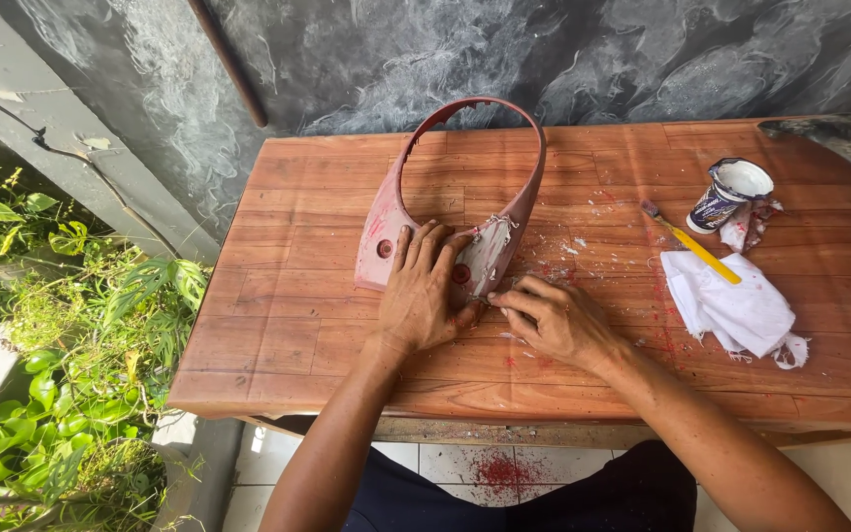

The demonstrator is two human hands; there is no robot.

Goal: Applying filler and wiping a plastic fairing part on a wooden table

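A faded red, horseshoe-shaped plastic cover panel (pixel 465 177) lies on the reddish-brown wooden plank surface (pixel 297 325), its open arch pointing toward the far edge and its two flat ends toward the near edge, roughly midway between the left and right edges. The left hand (pixel 424 296) lies flat and spread, fingers extended, pressing down between the panel's two ends with the fingertips on the red plastic. The right hand (pixel 556 317) sits just beside it, fingers curled and pinched at the lower tip of the panel's right end, where a whitish patch (pixel 490 251) covers the plastic (what exactly the fingertips pinch is too small to tell). White flecks and red dust are scattered over the surface around that end. Toward the right edge a crumpled white cloth (pixel 736 305) lies with a yellow-handled small brush (pixel 693 243) resting across it, bristles pointing to the far left. Just beyond, near the far right corner, a small dark-printed open cup (pixel 726 195) tilts on its side.
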